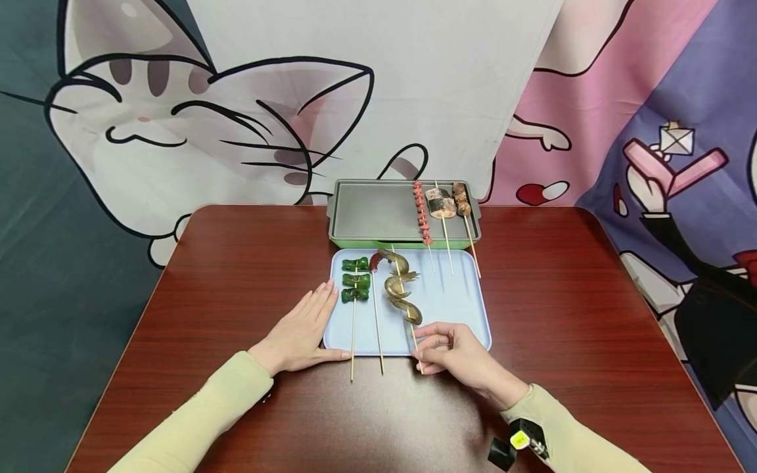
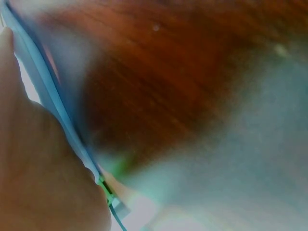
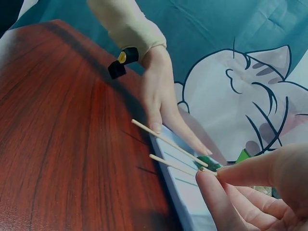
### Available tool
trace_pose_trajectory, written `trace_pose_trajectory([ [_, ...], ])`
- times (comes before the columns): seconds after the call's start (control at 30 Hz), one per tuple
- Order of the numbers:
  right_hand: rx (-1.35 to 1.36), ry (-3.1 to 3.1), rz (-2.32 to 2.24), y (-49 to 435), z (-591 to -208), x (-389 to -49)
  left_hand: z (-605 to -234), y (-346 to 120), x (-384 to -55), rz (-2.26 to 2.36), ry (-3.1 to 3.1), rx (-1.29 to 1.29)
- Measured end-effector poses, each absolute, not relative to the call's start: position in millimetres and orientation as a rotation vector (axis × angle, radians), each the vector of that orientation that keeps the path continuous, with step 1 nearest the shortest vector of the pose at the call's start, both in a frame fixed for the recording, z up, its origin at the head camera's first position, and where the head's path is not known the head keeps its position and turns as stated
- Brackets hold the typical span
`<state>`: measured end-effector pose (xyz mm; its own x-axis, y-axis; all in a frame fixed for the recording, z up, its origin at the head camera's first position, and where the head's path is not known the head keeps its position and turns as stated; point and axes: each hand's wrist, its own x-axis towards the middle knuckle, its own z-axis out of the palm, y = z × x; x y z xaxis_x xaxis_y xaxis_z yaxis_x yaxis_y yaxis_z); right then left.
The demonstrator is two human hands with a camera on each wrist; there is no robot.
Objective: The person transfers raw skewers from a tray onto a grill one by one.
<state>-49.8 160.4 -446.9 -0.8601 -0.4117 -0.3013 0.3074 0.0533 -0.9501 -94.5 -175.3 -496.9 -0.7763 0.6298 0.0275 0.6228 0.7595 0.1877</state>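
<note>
My right hand point(image 1: 452, 355) pinches the bare stick end of a shrimp skewer point(image 1: 397, 286) between thumb and fingers. The shrimp lie over the light blue tray point(image 1: 452, 309). Left of them on the tray are a skewer with a dark red piece point(image 1: 376, 309) at its tip and a green pepper skewer point(image 1: 355, 280). Both of those sticks jut past the tray's front edge. At the tray's left edge my left hand point(image 1: 301, 328) rests with straight fingers along the side, its thumb by the front corner. In the right wrist view, thumb and fingertips point(image 3: 207, 180) meet on the stick.
Behind the tray stands a grey grill pan point(image 1: 372, 213) with a green base. On its right side lie a red-piece skewer point(image 1: 421, 213), a fish-chunk skewer point(image 1: 441, 203) and a brown meat skewer point(image 1: 462, 200), sticks pointing forward. All stand on a brown wooden table point(image 1: 236, 276).
</note>
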Motion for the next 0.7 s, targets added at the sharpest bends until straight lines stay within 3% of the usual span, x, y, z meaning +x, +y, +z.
trace_pose_trajectory([
  [0.7,-0.266,1.949,-1.821,157.3,-421.8,-59.8,-480.6,-170.0,-91.4,0.272,2.882,1.014],
])
